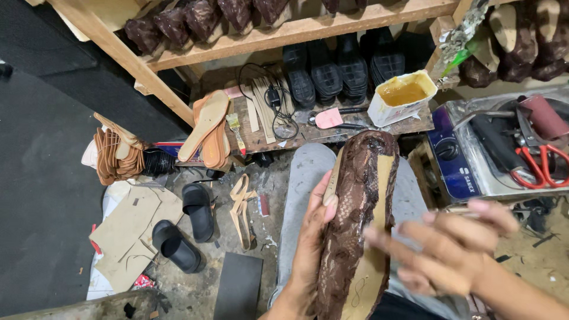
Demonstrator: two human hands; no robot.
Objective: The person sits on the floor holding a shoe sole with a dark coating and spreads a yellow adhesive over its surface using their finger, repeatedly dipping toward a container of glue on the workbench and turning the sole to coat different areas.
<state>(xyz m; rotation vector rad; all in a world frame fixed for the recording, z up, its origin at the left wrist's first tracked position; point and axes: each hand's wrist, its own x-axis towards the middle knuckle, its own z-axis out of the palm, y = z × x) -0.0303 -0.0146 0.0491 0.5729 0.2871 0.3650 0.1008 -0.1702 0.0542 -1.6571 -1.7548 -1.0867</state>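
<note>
Left hand (pixel 308 249) gripped the sole (pixel 355 225) from its left edge, thumb on top near the rim, fingers wrapped under; grip closed on it. The sole was long, wrapped in brown lace, with a tan insole face showing, held tilted over the person's lap, toe end pointing up toward the surface (pixel 261 139). Right hand (pixel 450 252) was blurred, fingers spread and loosely open, fingertips at the sole's right edge; could not tell if they touched, nothing clamped in it.

Behind the sole, on the wooden surface: a white tub (pixel 404 95) of amber glue, a pink spatula (pixel 329 117), a small brush (pixel 236 127), tan strips (pixel 261 104) and a black cable (pixel 278 109). Tan insoles (pixel 208 127) leaned off the surface's left end. Black soles (pixel 332 71) stood in a row at the back. A shelf (pixel 284 32) above carried more lace-covered pieces.

Right side: a metal stove (pixel 474 160) with a blue front, red scissors (pixel 542 166) lying on it. On the floor at left: two black slides (pixel 186 228), cardboard patterns (pixel 133 231), a stack of tan straps (pixel 115 157).
</note>
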